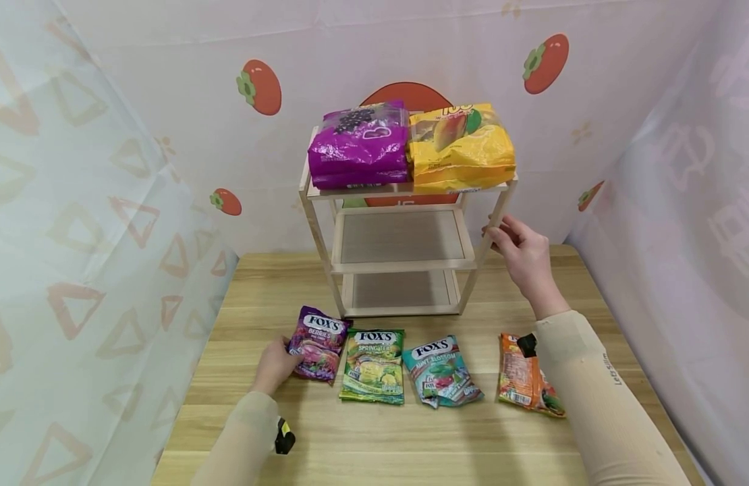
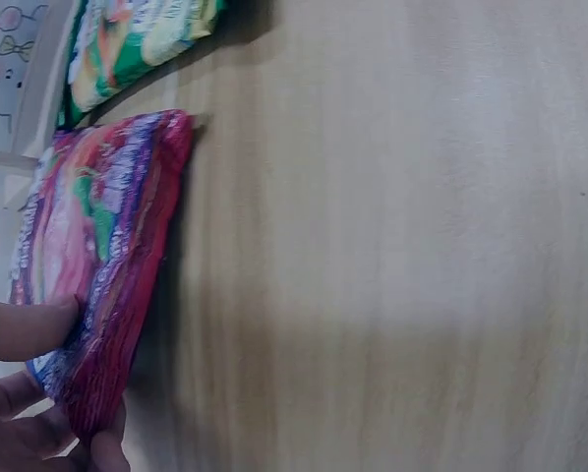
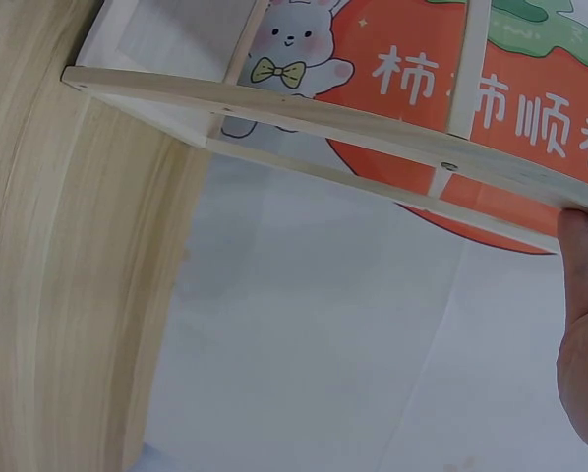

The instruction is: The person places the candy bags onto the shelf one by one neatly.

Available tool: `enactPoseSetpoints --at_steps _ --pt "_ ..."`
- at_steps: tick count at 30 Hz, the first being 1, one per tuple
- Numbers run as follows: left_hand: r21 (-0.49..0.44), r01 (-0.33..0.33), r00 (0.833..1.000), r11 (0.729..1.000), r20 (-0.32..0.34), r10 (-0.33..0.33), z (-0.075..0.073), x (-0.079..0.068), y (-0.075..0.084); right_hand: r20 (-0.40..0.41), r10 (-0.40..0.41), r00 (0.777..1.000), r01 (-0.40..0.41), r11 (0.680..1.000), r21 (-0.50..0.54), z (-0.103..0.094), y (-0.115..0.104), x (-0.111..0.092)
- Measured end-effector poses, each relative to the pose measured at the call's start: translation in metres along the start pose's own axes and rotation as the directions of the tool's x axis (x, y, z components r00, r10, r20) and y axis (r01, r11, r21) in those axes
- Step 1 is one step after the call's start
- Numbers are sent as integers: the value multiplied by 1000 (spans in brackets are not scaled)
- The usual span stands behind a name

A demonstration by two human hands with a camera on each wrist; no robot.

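Observation:
My left hand [image 1: 276,368] pinches the lower left edge of a purple Fox's Berries candy bag [image 1: 321,341]. In the left wrist view the thumb lies on the bag's [image 2: 97,226] printed front, with the other fingers behind and below it. My right hand [image 1: 523,253] grips the right front post of a small wooden shelf rack [image 1: 399,310], just below its top board. The right wrist view shows a digit against the post, and the other fingers are mostly hidden. A green Fox's Spring Tea bag [image 1: 372,368] lies right beside the Berries bag.
On the rack's top sit a purple grape bag [image 1: 359,148] and a yellow mango bag [image 1: 462,148]. A teal Mint Blossom bag [image 1: 442,374] and an orange bag [image 1: 520,374], partly behind my right sleeve, lie on the wooden table [image 1: 374,445]. Printed cloth walls [image 1: 168,67] surround the table.

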State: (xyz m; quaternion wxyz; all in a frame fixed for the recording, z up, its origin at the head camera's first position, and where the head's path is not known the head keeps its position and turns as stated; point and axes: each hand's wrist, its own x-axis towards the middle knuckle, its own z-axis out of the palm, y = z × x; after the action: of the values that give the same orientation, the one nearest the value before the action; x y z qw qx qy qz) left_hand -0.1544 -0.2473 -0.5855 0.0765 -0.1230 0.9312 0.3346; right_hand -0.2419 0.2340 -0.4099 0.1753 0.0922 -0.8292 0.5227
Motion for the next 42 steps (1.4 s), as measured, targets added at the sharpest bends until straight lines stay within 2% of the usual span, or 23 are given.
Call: enactPoseSetpoints --at_steps 6,11,14,17,22,27,31,35,42 --pt "-28 5 1000 1000 31 -4 -10 -1 0 2 12 1000 -12 1000 11 0 -2 -1" --pt "-97 33 998 995 57 -28 -17 -4 4 5 3 1000 -3 1000 25 0 -3 0" --pt "-178 53 996 983 86 -38 -20 -5 5 4 6 1000 -6 1000 25 -1 -3 -1" --pt "-286 94 989 954 134 -57 -23 -7 6 3 15 1000 -15 1000 22 -1 -2 -1" --pt "-435 184 971 881 220 -94 -28 -11 6 6 17 1000 -17 1000 8 -1 -1 -1" --pt "-552 231 955 801 286 -79 -31 -13 9 7 17 1000 -17 1000 -6 -1 0 0" --pt "-608 254 949 752 308 -71 -32 -13 13 5 19 1000 -19 1000 -8 -1 0 0" --pt "-631 247 948 736 314 -49 -35 -14 19 2 13 1000 -13 1000 -2 0 0 0" --pt "-644 227 949 731 315 -18 -40 -20 34 4 13 1000 -13 1000 6 0 0 -1"
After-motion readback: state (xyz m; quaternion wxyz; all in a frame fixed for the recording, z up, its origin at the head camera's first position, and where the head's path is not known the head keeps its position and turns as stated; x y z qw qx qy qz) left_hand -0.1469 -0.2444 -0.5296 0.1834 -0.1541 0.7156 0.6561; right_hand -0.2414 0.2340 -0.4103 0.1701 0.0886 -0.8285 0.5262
